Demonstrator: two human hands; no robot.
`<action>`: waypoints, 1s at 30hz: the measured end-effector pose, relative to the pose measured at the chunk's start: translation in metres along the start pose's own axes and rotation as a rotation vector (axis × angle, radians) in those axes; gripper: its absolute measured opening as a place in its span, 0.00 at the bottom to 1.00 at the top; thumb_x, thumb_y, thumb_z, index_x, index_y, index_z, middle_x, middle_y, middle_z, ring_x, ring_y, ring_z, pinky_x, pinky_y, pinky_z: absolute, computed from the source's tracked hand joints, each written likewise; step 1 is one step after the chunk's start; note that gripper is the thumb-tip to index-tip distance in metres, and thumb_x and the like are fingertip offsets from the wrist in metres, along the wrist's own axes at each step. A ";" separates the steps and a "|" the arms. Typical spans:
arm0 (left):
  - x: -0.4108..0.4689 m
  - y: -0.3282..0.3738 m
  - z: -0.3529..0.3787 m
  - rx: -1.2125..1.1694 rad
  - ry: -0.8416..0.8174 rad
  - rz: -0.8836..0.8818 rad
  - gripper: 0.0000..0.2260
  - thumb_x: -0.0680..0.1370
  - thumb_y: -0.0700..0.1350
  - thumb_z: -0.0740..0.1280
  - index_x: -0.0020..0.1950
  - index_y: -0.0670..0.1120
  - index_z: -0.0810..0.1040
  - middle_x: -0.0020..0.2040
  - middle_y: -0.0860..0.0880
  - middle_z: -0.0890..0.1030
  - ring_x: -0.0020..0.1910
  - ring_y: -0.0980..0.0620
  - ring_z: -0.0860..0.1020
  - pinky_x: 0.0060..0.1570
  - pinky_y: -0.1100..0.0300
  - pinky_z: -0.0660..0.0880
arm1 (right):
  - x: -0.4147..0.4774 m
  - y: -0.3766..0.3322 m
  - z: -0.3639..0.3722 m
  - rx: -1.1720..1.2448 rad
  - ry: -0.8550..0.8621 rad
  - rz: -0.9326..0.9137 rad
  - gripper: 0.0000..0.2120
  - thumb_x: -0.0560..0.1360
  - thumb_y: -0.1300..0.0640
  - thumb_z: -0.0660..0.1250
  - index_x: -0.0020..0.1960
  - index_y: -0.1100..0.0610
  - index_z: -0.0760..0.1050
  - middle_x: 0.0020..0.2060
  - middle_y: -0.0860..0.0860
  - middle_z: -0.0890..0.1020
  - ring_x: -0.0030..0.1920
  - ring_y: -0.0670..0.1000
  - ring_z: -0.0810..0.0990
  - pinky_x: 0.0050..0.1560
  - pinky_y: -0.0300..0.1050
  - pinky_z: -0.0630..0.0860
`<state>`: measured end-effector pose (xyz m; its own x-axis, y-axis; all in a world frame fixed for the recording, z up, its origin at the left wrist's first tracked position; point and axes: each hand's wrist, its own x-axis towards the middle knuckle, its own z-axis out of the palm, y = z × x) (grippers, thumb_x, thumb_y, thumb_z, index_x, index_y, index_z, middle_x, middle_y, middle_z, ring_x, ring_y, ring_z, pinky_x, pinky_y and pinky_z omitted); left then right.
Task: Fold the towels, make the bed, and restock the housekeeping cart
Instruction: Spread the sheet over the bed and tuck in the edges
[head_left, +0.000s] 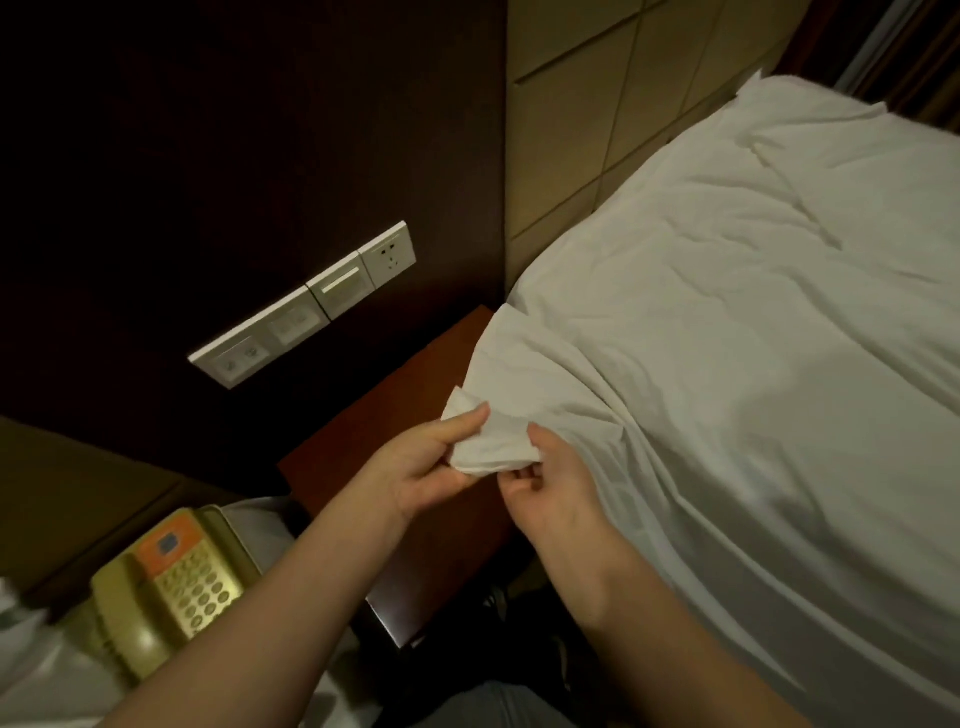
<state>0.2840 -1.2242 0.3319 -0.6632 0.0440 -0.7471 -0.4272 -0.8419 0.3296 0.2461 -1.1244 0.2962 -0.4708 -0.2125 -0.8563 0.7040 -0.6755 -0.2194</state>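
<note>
At bed's head corner, left hand (426, 462) and right hand (545, 486) pinch the sheet corner (491, 441) (bed-making); next: pull taut, tuck.

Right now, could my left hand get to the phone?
Probably yes. The phone sits close to that arm, nothing between them, but the left hand is pinching the sheet corner and would have to let go first.

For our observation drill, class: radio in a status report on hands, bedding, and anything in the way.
Left hand and right hand both pinch white sheet at its corner. Sheet wrinkled. Nightstand under the hands; telephone off left, not blocking.
</note>
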 end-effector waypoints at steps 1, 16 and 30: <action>-0.006 -0.003 0.000 0.025 0.012 0.018 0.12 0.70 0.34 0.66 0.53 0.36 0.76 0.43 0.38 0.83 0.38 0.43 0.84 0.36 0.51 0.82 | -0.005 -0.002 -0.001 -0.015 -0.018 -0.021 0.10 0.76 0.66 0.65 0.57 0.62 0.75 0.47 0.58 0.81 0.44 0.55 0.82 0.36 0.47 0.81; -0.080 -0.026 -0.001 0.393 0.118 0.363 0.06 0.80 0.45 0.63 0.48 0.42 0.76 0.46 0.47 0.77 0.41 0.52 0.78 0.28 0.62 0.78 | -0.055 -0.009 -0.001 -0.095 -0.133 -0.291 0.16 0.76 0.63 0.66 0.63 0.60 0.74 0.54 0.58 0.81 0.52 0.59 0.82 0.55 0.57 0.78; -0.075 0.000 -0.002 0.625 0.061 0.449 0.04 0.76 0.32 0.63 0.50 0.35 0.75 0.40 0.38 0.74 0.27 0.54 0.73 0.24 0.66 0.71 | -0.078 0.026 -0.009 0.253 -0.072 -0.041 0.14 0.75 0.61 0.68 0.59 0.62 0.74 0.45 0.58 0.79 0.41 0.54 0.80 0.31 0.42 0.76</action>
<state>0.3350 -1.2285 0.3865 -0.8278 -0.2748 -0.4890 -0.4046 -0.3113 0.8599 0.3055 -1.1190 0.3527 -0.5391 -0.2244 -0.8118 0.5326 -0.8375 -0.1221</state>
